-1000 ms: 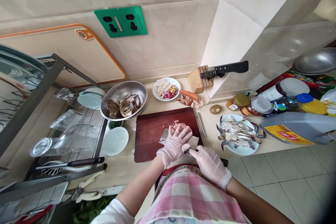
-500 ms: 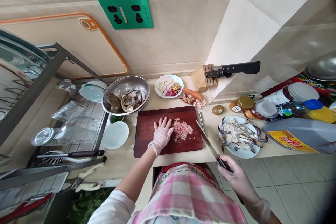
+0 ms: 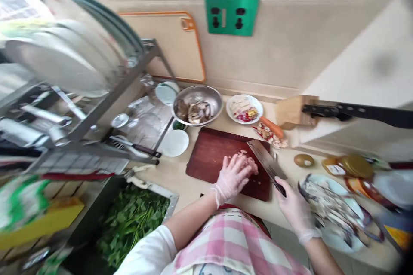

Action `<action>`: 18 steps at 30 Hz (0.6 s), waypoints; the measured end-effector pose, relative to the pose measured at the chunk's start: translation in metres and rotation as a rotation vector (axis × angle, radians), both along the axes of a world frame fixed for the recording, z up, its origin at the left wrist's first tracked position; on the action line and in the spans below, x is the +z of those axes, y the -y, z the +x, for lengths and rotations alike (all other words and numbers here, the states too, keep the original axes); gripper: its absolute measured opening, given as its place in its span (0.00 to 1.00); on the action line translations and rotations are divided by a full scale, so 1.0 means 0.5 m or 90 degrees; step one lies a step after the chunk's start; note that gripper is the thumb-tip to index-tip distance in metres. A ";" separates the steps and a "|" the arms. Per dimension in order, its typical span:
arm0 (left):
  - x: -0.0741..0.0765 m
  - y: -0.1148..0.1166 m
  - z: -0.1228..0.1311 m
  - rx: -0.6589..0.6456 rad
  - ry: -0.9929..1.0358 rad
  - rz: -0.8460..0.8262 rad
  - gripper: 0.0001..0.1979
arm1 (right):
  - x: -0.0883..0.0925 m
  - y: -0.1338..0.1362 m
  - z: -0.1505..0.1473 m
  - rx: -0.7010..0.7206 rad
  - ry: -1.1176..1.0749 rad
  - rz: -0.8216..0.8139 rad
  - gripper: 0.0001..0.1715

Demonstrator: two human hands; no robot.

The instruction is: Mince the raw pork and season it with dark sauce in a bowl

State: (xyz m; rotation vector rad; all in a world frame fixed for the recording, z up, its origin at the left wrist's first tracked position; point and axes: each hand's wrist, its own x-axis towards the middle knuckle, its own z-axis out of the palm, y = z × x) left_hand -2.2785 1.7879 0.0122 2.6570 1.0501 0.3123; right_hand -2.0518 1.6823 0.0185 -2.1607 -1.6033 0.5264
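My left hand, in a clear plastic glove, is spread out over the near left side of a pile of chopped pink meat. The meat lies on a dark red-brown cutting board. My right hand, also gloved, is closed round the black handle of a kitchen knife. Its broad blade slants over the board's right side, just right of the meat. Whether the blade touches the board I cannot tell.
Behind the board stand a metal colander with seafood and a plate of sliced ingredients. A carrot lies near the knife block. Cut crab fills a plate at right. Leafy greens sit in the sink at left.
The view has swung left, showing more of the dish rack and the sink. My left hand has moved right onto the meat. The knife has come over the board, its blade turned flatter.
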 end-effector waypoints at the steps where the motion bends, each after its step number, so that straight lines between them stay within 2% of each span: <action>1: -0.004 -0.003 0.002 -0.004 0.018 0.023 0.20 | -0.013 -0.019 0.008 0.029 0.064 -0.009 0.23; 3: -0.017 -0.012 0.007 -0.008 0.034 0.047 0.16 | -0.040 -0.045 0.021 0.073 0.163 -0.026 0.24; 6: -0.033 -0.019 0.011 -0.041 0.053 0.059 0.16 | -0.061 -0.068 0.039 0.143 0.229 -0.033 0.25; 8: -0.034 -0.014 0.014 -0.036 0.074 0.059 0.17 | -0.048 -0.091 0.039 0.177 0.243 -0.013 0.26; 10: -0.031 -0.007 0.015 -0.034 0.099 0.058 0.20 | -0.011 -0.136 0.013 0.199 0.209 0.029 0.26; 12: -0.030 -0.002 0.011 -0.053 0.130 0.056 0.22 | 0.039 -0.203 -0.049 0.233 0.125 0.068 0.25; 15: -0.037 -0.005 -0.012 -0.072 0.156 0.037 0.21 | 0.097 -0.321 -0.200 0.327 0.001 0.061 0.22; 16: -0.040 -0.007 -0.023 -0.070 0.166 0.025 0.20 | 0.103 -0.358 -0.258 0.354 -0.035 0.035 0.21; 18: -0.043 -0.011 -0.048 -0.055 0.199 -0.007 0.20 | 0.092 -0.424 -0.371 0.378 -0.082 -0.032 0.19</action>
